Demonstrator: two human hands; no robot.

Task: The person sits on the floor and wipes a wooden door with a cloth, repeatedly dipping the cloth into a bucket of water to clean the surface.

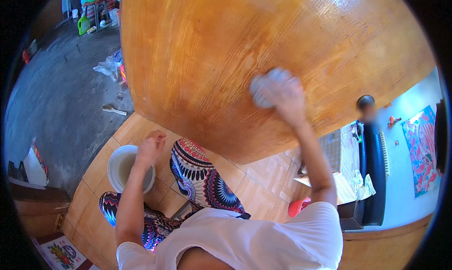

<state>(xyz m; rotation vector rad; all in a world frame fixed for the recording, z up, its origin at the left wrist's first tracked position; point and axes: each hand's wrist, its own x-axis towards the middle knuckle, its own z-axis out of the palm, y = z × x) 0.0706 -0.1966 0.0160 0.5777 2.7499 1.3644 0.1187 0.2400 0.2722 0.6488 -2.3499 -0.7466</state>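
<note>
My right hand (286, 98) is closed on a bunched grey-blue cloth (268, 87), blurred by motion, against a broad varnished wooden panel (197, 58) that looks like a door. The wood around the cloth has a wet-looking sheen. My left hand (151, 148) is held beside the rim of a white bucket (112, 169), in front of my knee. Its fingers are curled in, and nothing shows in them. Cloudy water (126, 169) stands in the bucket, partly hidden by my left forearm.
Tan tiles (261, 187) lie beneath me, with dark concrete (70, 96) to the left. A brush (114, 110) and plastic bags (110, 67) lie on it. A red container (297, 207) sits right of my legs. Beyond it stands a long black piece of furniture (374, 176).
</note>
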